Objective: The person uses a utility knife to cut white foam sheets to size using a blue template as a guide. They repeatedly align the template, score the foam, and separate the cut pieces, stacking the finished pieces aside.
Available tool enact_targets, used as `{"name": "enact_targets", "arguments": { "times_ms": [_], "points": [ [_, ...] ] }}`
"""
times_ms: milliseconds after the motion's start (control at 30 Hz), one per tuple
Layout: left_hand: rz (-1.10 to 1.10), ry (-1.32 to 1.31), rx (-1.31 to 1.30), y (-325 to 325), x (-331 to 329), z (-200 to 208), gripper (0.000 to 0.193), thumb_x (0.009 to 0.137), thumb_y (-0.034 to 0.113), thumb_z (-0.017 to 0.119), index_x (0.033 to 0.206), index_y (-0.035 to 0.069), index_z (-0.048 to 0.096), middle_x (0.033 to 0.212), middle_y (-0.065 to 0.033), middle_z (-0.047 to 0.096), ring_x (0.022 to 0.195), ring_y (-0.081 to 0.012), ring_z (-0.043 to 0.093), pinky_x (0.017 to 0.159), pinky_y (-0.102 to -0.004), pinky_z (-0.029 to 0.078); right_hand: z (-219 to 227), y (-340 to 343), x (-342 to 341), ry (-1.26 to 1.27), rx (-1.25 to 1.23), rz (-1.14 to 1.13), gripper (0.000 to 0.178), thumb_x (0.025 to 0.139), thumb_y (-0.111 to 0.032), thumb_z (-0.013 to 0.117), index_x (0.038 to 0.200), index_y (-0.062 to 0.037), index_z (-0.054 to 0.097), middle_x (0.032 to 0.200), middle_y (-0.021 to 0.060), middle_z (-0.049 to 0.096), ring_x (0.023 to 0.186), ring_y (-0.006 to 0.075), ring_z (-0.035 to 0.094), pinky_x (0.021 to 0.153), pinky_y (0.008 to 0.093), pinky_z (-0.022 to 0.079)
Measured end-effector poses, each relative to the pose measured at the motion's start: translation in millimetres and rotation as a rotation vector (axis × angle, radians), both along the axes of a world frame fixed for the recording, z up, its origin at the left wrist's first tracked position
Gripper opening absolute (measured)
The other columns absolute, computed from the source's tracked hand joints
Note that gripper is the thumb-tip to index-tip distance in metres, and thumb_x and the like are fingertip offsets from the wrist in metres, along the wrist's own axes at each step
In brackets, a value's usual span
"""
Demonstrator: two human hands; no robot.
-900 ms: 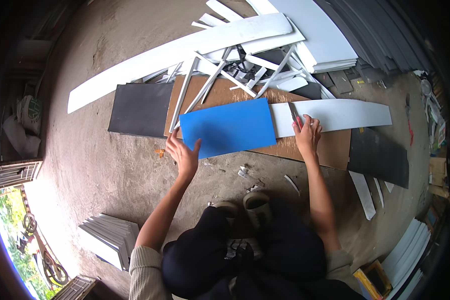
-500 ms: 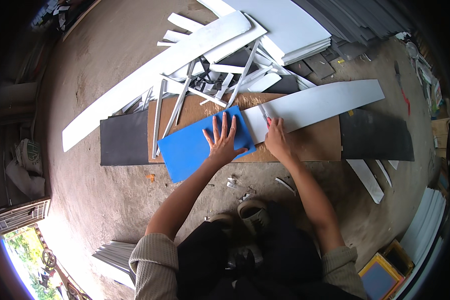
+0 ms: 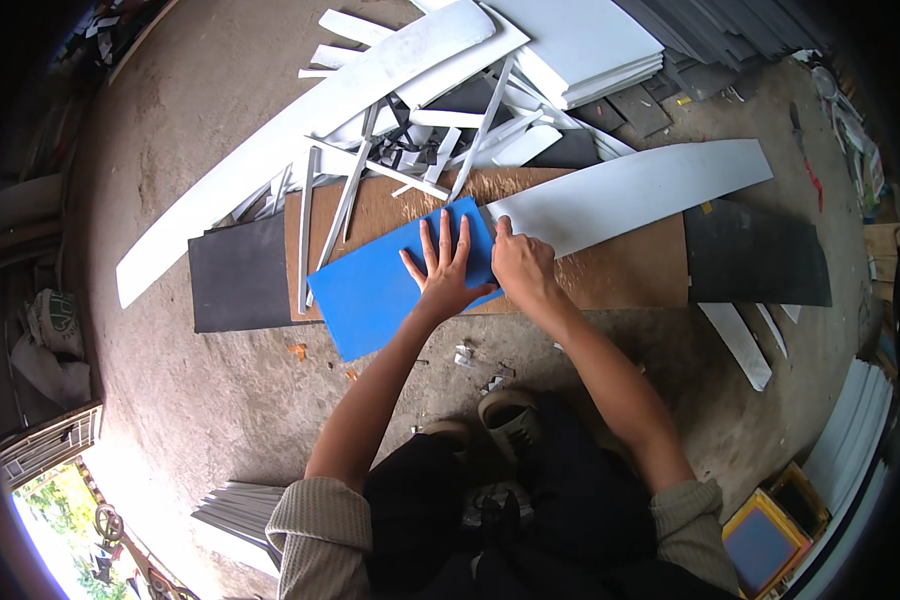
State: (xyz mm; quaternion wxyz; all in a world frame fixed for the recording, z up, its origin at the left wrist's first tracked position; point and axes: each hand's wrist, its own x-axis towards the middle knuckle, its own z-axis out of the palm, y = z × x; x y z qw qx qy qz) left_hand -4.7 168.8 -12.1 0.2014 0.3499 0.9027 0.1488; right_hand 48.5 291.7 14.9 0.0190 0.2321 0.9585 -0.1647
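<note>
My left hand [image 3: 444, 272] lies with its fingers spread, pressing flat on a blue rectangular sheet [image 3: 370, 295]. The blue sheet overlaps the left end of a long white foam-like strip [image 3: 640, 195] on a brown board [image 3: 620, 275]. At the blue sheet's right edge my right hand [image 3: 526, 265] is closed, with its index finger stretched along the top of a utility knife. The knife is almost wholly hidden by the fingers now; its red handle and blade show in the earlier picture.
Beyond the board lies a heap of white offcuts [image 3: 440, 150] and a long white strip [image 3: 270, 130]. Dark grey sheets [image 3: 238, 280] stick out under the board. Stacked white sheets [image 3: 590, 45] stand at the far right. A red-handled tool [image 3: 813, 175] lies on the floor.
My right hand has moved left, up against the blue sheet's edge, and now covers the knife. My left hand stays pressed on the sheet. The whole view has shifted slightly.
</note>
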Motion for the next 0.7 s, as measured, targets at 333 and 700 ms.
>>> {"name": "enact_targets", "arguments": {
  "times_ms": [333,700],
  "points": [
    [0.01,0.036,0.018,0.3,3.3,-2.9,0.111,0.054,0.053,0.073,0.14,0.026,0.008,0.147,-0.0086,-0.006,0.132,-0.0357,-0.012,0.091,-0.0702,-0.006,-2.9,0.8,-20.9,-0.09,0.02,0.057,0.016,0.081,-0.015,0.047,0.087,-0.0015,0.054,0.073,0.0144,0.065,0.066,0.0268,0.065,0.053,0.037,0.05],
    [0.048,0.028,-0.011,1.2,4.4,-2.5,0.112,0.054,0.053,0.073,0.14,0.029,0.007,0.147,-0.0063,-0.007,0.133,-0.0346,-0.012,0.092,-0.0694,-0.006,23.0,-9.9,14.4,-0.447,-0.188,0.01,0.022,0.084,-0.016,0.045,0.099,-0.0002,0.051,0.096,0.0207,0.061,0.09,0.0332,0.061,0.073,0.0424,0.05]
  ]
}}
